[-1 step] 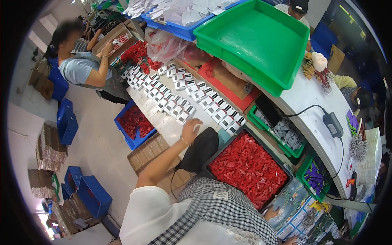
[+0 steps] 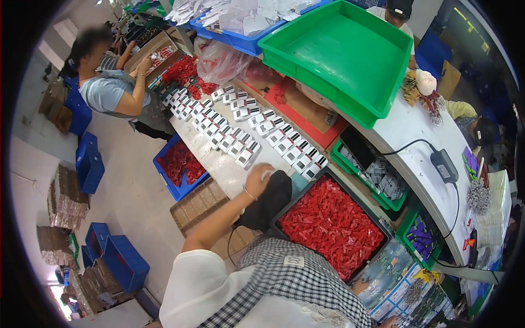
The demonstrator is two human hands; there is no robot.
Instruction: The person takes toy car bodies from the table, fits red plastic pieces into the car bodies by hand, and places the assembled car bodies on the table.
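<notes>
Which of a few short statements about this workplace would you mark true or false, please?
1. The left hand is near the rows of white items. True.
2. The dark tray beside the checked apron holds blue pieces. False: it holds red pieces.
3. A green bin holds purple pieces. True.
4. The large tray at the top is yellow. False: it is green.
5. A band is worn at the left wrist. True.
6. The blue bin beside the white table holds white parts. False: its parts are red.
</notes>
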